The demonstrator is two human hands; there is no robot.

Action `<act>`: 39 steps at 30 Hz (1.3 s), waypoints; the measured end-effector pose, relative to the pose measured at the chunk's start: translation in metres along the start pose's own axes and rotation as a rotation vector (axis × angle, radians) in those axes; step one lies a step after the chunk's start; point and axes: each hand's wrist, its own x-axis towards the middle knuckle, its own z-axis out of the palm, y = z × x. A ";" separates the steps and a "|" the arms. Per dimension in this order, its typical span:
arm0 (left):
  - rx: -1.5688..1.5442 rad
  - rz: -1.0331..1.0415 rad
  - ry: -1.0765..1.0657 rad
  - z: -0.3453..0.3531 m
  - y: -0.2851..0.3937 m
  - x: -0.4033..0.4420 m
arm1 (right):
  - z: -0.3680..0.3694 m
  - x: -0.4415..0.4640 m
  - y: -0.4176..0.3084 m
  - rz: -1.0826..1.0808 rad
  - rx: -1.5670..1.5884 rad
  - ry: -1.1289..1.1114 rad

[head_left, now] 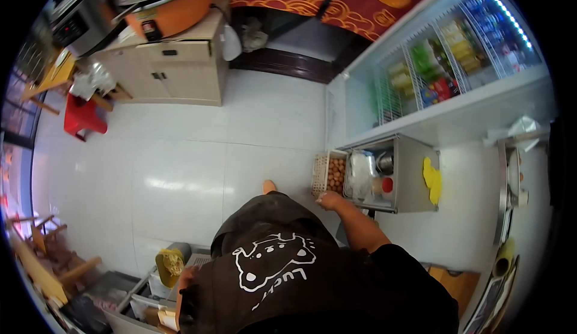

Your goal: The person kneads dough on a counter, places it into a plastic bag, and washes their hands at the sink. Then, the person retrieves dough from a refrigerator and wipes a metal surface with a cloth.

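Observation:
Beside the front corner of a white basket (320, 175), my right hand (327, 200) hangs with its fingers curled; whether anything small is in them cannot be made out. Brown eggs (336, 175) fill the basket next to a metal cabinet (415, 178), whose open shelf holds plastic bags and a red-topped container (384, 185). At the lower left, my left hand (188, 276) is near a green-yellow container (170, 266) with pale food inside. It is partly hidden by the dark apron (270, 262), and its fingers are unclear.
A lit glass-door fridge (421, 69) stands at the upper right. Wooden cupboards (162, 75) carry an orange cooker (174, 12) at the upper left, near a red stool (84, 116). Yellow cloth (431, 181) lies on the metal cabinet. White floor tiles (174, 154) spread between them.

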 end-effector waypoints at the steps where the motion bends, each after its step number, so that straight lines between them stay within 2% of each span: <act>1: 0.067 -0.034 -0.007 -0.025 0.006 0.009 | 0.002 -0.013 -0.008 0.160 0.208 -0.021; 2: -0.392 -0.334 -0.044 -0.050 0.020 0.019 | 0.010 -0.015 -0.001 0.149 0.154 -0.079; 3: -0.832 -0.652 0.061 -0.077 0.037 0.027 | 0.019 -0.014 0.008 0.135 0.100 -0.134; 4: -0.877 -0.602 0.090 -0.099 0.038 0.048 | 0.021 -0.014 0.014 0.120 0.045 -0.189; 6: -0.965 -0.504 0.149 -0.150 0.048 0.090 | 0.012 -0.019 0.021 0.260 0.258 -0.147; 7: -0.927 -0.585 0.245 -0.209 0.129 0.094 | 0.007 -0.019 0.024 0.328 0.366 -0.128; 8: -0.906 -0.548 0.212 -0.235 0.146 0.115 | 0.010 -0.014 0.035 0.327 0.377 -0.065; 10: -0.868 -0.478 0.142 -0.271 0.177 0.150 | 0.019 -0.003 0.055 0.331 0.393 0.057; 13: -0.730 -0.432 0.216 -0.310 0.254 0.197 | 0.013 0.007 0.085 0.233 0.513 0.239; 15: -0.680 -0.327 0.225 -0.322 0.278 0.228 | 0.011 0.019 0.106 0.292 0.539 0.274; 18: -0.626 -0.225 0.218 -0.337 0.330 0.259 | 0.020 0.038 0.157 -0.076 -0.072 0.387; 20: -0.539 -0.235 0.140 -0.348 0.359 0.266 | -0.004 0.026 0.168 -0.064 -0.026 0.416; 22: -0.453 -0.261 0.057 -0.355 0.364 0.274 | -0.002 0.023 0.175 -0.011 0.021 0.465; 27: -0.415 -0.363 -0.070 -0.375 0.320 0.292 | 0.020 0.024 0.164 0.116 0.058 0.534; 30: -0.442 -0.306 -0.097 -0.396 0.285 0.300 | 0.017 0.021 0.129 0.269 0.235 0.287; 31: -0.406 -0.375 -0.119 -0.408 0.283 0.301 | 0.027 0.022 0.118 0.286 0.430 0.405; 34: -0.497 -0.445 -0.109 -0.426 0.248 0.324 | 0.026 0.021 0.093 0.207 0.377 0.188; 37: -0.507 -0.435 -0.062 -0.448 0.241 0.341 | -0.004 0.025 0.063 0.592 0.957 0.054; 39: -0.482 -0.442 -0.064 -0.458 0.241 0.353 | 0.004 0.031 0.066 0.330 0.598 0.193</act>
